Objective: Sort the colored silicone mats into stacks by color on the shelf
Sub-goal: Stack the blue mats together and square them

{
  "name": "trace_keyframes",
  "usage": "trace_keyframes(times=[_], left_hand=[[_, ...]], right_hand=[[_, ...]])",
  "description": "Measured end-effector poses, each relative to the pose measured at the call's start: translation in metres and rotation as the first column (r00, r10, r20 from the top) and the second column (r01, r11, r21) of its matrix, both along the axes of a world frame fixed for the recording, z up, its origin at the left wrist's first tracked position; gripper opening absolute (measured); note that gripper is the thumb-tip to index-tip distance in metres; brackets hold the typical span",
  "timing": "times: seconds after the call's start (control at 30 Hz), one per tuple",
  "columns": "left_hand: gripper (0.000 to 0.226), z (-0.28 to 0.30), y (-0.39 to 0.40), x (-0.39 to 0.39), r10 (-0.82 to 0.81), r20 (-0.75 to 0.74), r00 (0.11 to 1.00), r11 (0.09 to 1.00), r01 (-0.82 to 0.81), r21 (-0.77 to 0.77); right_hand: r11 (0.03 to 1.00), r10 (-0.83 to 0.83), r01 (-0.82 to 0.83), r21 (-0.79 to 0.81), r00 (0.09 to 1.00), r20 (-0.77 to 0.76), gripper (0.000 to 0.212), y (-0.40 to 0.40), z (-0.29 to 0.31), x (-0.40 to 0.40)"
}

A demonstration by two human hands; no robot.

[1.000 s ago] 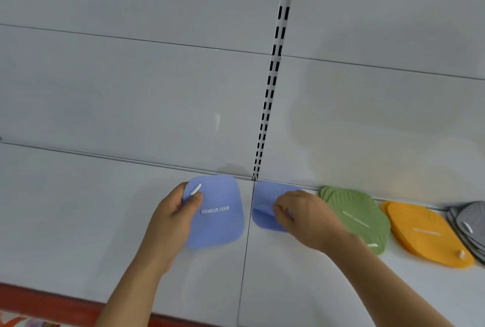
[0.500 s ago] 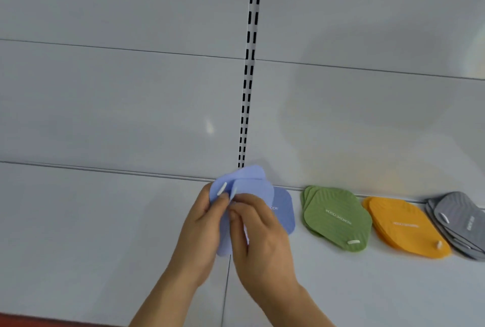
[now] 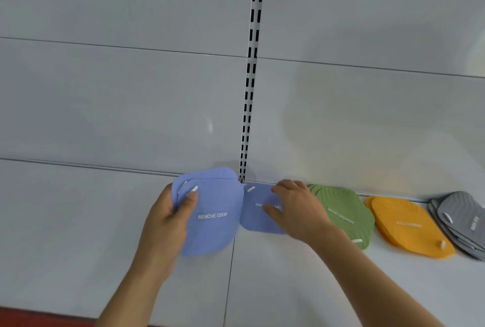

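Observation:
My left hand (image 3: 168, 217) grips a small stack of blue mats (image 3: 212, 224) by its left edge, thumb on top; the top one reads REMOVE ODOR. The stack is held just over the white shelf (image 3: 78, 234). Right beside it another blue mat (image 3: 256, 217) lies flat on the shelf, and my right hand (image 3: 296, 211) rests on it with thumb and fingers around its right edge. Further right lie a green stack (image 3: 343, 211), an orange stack (image 3: 409, 227) and a grey stack (image 3: 464, 216).
The shelf's white back panel carries a slotted upright (image 3: 250, 90) down the middle. A seam (image 3: 231, 261) splits the shelf board under the blue mats. A red front edge (image 3: 31, 316) runs along the bottom left.
Both hands were together on the blue mats half a second ago. Now they have parted: the left holds the stack, and the right has moved right onto the lone blue mat.

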State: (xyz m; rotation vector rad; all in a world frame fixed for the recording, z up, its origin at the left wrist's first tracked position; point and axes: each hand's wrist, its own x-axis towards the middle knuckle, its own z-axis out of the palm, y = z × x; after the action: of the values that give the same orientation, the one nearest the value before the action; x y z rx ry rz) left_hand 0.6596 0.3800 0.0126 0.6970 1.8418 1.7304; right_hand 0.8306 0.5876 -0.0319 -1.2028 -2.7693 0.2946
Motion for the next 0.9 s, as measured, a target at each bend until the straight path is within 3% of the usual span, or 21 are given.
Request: trace_keyframes(times=[0.17, 0.27, 0.37, 0.43, 0.53, 0.7, 0.9], left_hand=[[0.019, -0.002, -0.012, -0.011, 0.044, -0.016, 0.999, 0.999, -0.044, -0.003], [0.032, -0.001, -0.016, -0.013, 0.059, -0.008, 0.998, 0.998, -0.059, 0.007], [0.023, -0.003, -0.017, -0.016, 0.082, -0.001, 0.997, 0.997, -0.082, 0.011], [0.017, -0.005, -0.016, -0.020, 0.093, 0.006, 0.996, 0.996, -0.093, 0.007], [0.018, -0.004, -0.011, -0.025, 0.107, -0.011, 0.994, 0.994, -0.108, -0.012], [0.016, 0.003, -0.001, -0.028, 0.069, -0.039, 0.997, 0.998, -0.069, 0.006], [0.031, 0.020, 0.022, 0.003, -0.163, -0.042, 0.986, 0.986, 0.165, 0.039]], right_hand=[[0.998, 0.007, 0.006, -0.059, 0.973, 0.229, 0.079, 0.026, 0.008, -0.023], [0.997, 0.036, -0.018, -0.073, 0.965, 0.261, 0.091, 0.035, 0.013, -0.025], [0.998, 0.030, -0.013, -0.069, 0.968, 0.250, 0.085, 0.038, 0.016, -0.030], [0.999, 0.041, -0.036, -0.028, 0.983, 0.181, 0.054, 0.035, 0.015, -0.031], [0.994, 0.113, -0.112, 0.018, 0.992, -0.058, 0.013, 0.023, 0.022, -0.021], [0.944, 0.302, -0.330, -0.013, 0.876, -0.377, 0.015, -0.019, 0.075, 0.016], [0.939, 0.267, -0.344, -0.027, 0.773, -0.576, 0.009, -0.045, 0.072, 0.003]])
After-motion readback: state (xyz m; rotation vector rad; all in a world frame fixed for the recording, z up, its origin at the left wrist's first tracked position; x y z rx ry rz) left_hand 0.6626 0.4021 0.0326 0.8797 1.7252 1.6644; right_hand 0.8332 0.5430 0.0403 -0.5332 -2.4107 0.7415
